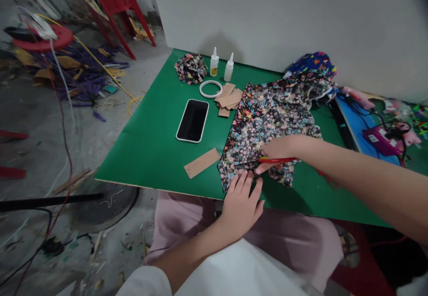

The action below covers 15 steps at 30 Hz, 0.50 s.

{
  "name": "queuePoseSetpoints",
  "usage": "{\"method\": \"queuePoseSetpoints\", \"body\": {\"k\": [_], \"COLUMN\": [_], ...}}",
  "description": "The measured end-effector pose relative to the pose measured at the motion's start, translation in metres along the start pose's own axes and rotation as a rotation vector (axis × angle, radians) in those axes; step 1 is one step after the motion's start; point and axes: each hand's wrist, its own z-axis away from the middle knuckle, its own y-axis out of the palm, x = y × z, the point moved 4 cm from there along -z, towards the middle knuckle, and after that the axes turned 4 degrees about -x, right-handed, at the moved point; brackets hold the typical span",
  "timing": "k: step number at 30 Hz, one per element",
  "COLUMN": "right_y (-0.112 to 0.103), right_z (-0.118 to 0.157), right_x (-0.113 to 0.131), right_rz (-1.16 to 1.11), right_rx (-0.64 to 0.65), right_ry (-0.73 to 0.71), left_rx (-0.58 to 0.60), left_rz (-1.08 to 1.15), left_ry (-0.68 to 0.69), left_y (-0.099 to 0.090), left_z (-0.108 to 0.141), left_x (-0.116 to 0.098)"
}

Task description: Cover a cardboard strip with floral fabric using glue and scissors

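- Floral fabric (267, 113) lies right of the smartphone (193, 121), under both hands.
- Right hand (279, 150) grips red-handled scissors (279, 160), long axis roughly sideways, tips toward the smartphone's side.
- Left hand (241, 203), nearer the smartphone, lies open, palm down, fingertips on the fabric's near edge.
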Motion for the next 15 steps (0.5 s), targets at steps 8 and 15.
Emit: {"method": "queuePoseSetpoints", "body": {"k": [8,15], "right_y": [0.0039,-0.0008], "right_z": [0.0021,-0.0067], "right_x": [-0.0008,0.0029], "right_rz": [-0.028,-0.047], "right_rx": [0.005,0.054], "right_ry": [-0.043,-0.104], "left_rx": [-0.029,-0.020], "left_rz": [-0.003,0.013], "left_ry": [0.006,0.000], "left_y": [-0.0008,-0.0015], "left_z": [0.0001,-0.0002], "left_x": [0.0009,0.0005]}}
